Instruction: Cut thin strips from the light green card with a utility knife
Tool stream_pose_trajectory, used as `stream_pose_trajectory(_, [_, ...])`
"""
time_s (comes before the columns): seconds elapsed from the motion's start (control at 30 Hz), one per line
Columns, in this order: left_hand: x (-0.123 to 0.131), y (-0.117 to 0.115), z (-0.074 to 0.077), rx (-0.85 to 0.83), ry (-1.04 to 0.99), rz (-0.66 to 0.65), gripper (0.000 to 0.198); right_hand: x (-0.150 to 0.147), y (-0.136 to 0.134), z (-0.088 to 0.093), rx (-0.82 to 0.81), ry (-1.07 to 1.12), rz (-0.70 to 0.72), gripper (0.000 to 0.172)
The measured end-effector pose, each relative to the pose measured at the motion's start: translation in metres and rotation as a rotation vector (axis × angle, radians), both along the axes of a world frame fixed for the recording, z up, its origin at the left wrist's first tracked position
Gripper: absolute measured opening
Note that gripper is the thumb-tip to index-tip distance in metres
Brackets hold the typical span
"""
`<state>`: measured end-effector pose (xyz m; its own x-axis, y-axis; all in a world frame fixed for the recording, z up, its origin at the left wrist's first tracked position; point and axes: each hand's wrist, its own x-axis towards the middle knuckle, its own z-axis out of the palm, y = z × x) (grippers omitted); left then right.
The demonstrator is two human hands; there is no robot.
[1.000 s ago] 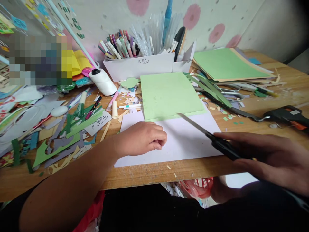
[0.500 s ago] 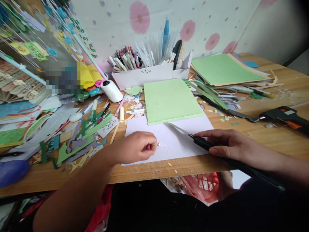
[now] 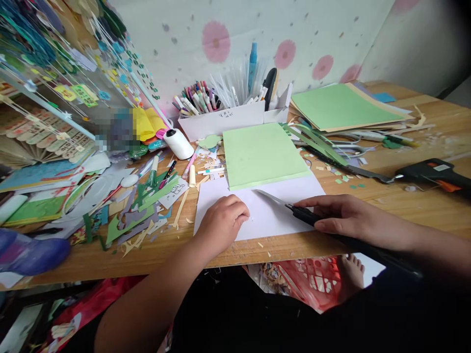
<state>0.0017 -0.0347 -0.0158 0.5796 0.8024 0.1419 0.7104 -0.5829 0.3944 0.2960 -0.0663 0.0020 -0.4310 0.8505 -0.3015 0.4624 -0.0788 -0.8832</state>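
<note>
My left hand rests on a white sheet of paper near the table's front edge, its fingers curled into a loose pinch with tiny white bits beside them. My right hand grips the black handle of a pair of scissors. The metal blades lie low over the white sheet and point left toward my left hand. A light green sheet overlaps the far end of the white sheet.
A white box of pens and glue sticks stands at the back. Green and tan paper is stacked at back right. A black glue gun lies right. Paper scraps and a white thread spool lie left. A red basket sits under the table.
The scissors came down and to the left onto the white sheet, my right hand following. My left hand curled and stayed on the sheet. My view rose and swung left.
</note>
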Motion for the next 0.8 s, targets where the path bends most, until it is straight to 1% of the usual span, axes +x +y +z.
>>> stream_pose_trajectory(0.1, [-0.002, 0.001, 0.002, 0.018, 0.072, 0.044, 0.014, 0.001, 0.000, -0.001, -0.001, -0.002, -0.008, 0.059])
stream_pose_trajectory(0.27, [-0.022, -0.002, 0.007, 0.070, 0.105, 0.148, 0.018, 0.003, 0.000, -0.001, 0.016, -0.008, -0.009, 0.058])
stream_pose_trajectory(0.37, [-0.028, -0.018, 0.005, 0.131, 0.102, 0.178, 0.012, 0.004, 0.000, -0.002, 0.022, 0.005, -0.003, 0.058])
stream_pose_trajectory(0.4, [-0.026, -0.027, 0.004, 0.136, 0.120, 0.162, 0.015, 0.003, 0.000, -0.002, 0.023, 0.010, -0.003, 0.058])
stream_pose_trajectory(0.5, [-0.011, -0.060, 0.005, 0.118, 0.205, -0.002, 0.043, 0.002, 0.000, 0.000, 0.029, 0.020, -0.015, 0.059])
stream_pose_trajectory(0.53, [-0.005, -0.070, 0.007, 0.129, 0.178, -0.105, 0.047, 0.002, 0.001, 0.000, 0.031, 0.023, -0.022, 0.059])
stream_pose_trajectory(0.6, [0.007, -0.085, 0.012, 0.101, 0.032, -0.413, 0.043, 0.001, 0.001, 0.002, 0.026, 0.032, -0.041, 0.058])
stream_pose_trajectory(0.63, [0.010, -0.088, 0.015, 0.086, -0.055, -0.523, 0.036, 0.000, 0.001, 0.003, 0.020, 0.038, -0.049, 0.058])
stream_pose_trajectory(0.67, [0.012, -0.088, 0.018, 0.090, -0.126, -0.560, 0.030, 0.000, 0.000, 0.004, 0.015, 0.045, -0.056, 0.058])
stream_pose_trajectory(0.7, [0.012, -0.086, 0.019, 0.110, -0.159, -0.514, 0.026, 0.000, 0.000, 0.004, 0.012, 0.049, -0.061, 0.058])
stream_pose_trajectory(0.73, [0.010, -0.082, 0.019, 0.138, -0.144, -0.401, 0.026, 0.000, 0.000, 0.005, 0.010, 0.049, -0.067, 0.058])
stream_pose_trajectory(0.8, [0.006, -0.071, 0.015, 0.170, 0.001, -0.120, 0.036, 0.000, -0.001, 0.005, 0.013, 0.044, -0.075, 0.058])
